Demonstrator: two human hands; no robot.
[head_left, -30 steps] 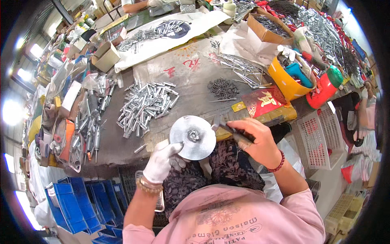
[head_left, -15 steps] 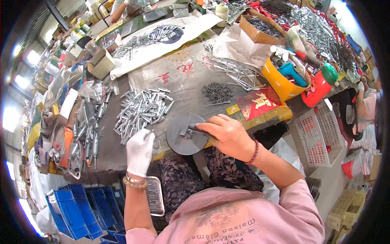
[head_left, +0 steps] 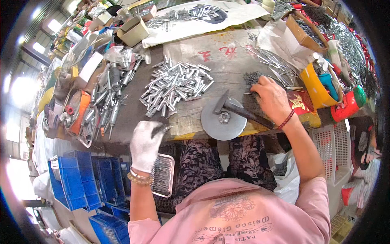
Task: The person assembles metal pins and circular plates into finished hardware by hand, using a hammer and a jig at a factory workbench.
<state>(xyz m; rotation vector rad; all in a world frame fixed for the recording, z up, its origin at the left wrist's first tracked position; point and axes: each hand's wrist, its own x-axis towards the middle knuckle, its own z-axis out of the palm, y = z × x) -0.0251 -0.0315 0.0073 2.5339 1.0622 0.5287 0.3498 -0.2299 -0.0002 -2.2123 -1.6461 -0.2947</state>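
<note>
My left hand (head_left: 146, 144), in a white glove, is closed at the table's front edge. A small metal piece (head_left: 165, 128) shows at its fingertips. Bare and wearing a dark red bead bracelet, my right hand (head_left: 271, 97) curls its fingers down at a pile of small dark parts (head_left: 252, 77); what they pinch is hidden. Between the hands lies a round grey metal disc (head_left: 215, 129) with a small metal fitting at its centre. A hammer (head_left: 248, 114) rests across the disc, its handle toward my right wrist. Beyond my left hand is a heap of short silver metal tubes (head_left: 176, 85).
Hand tools (head_left: 113, 93) crowd the left side. At right stand a yellow container (head_left: 317, 83), a red bottle with a green cap (head_left: 345, 107) and a cardboard box (head_left: 302, 34). A tray of metal pins (head_left: 173, 171) sits below the table edge, beside blue bins (head_left: 77, 181).
My right hand has let go of the hammer, leaving it on the disc, and moved right to the dark parts. My left hand stays near the edge. The whole view has shifted.
</note>
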